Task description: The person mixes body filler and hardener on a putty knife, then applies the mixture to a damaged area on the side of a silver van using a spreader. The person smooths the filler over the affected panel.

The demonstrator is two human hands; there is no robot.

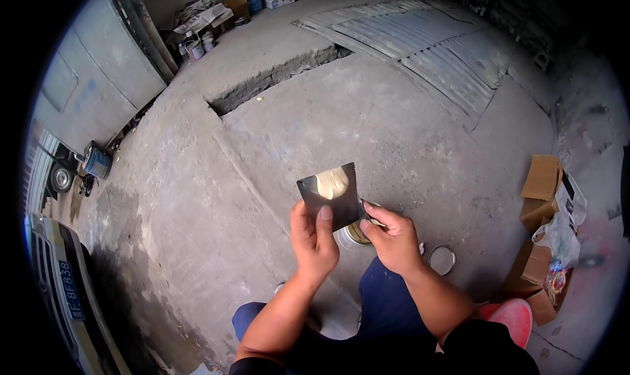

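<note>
My left hand [314, 242] grips a dark square plate [344, 209] by its lower left part, thumb lying across the face. A thick smear of cream-coloured paste [332, 183] sits on the plate's upper part. My right hand [395, 238] is closed beside the plate's lower right edge, pinching a small thin thing whose kind I cannot make out. Below and behind both hands stands a round tin [355, 234], partly hidden by the plate and fingers. A round metal lid [441, 260] lies on the floor to the right of my right hand.
Cardboard boxes [541, 178] and a plastic bag [562, 240] are at the right, near a red plastic stool or basin [510, 319]. A car front [62, 290] stands at lower left. Farther off are a floor trench [275, 80] and metal sheets [420, 43].
</note>
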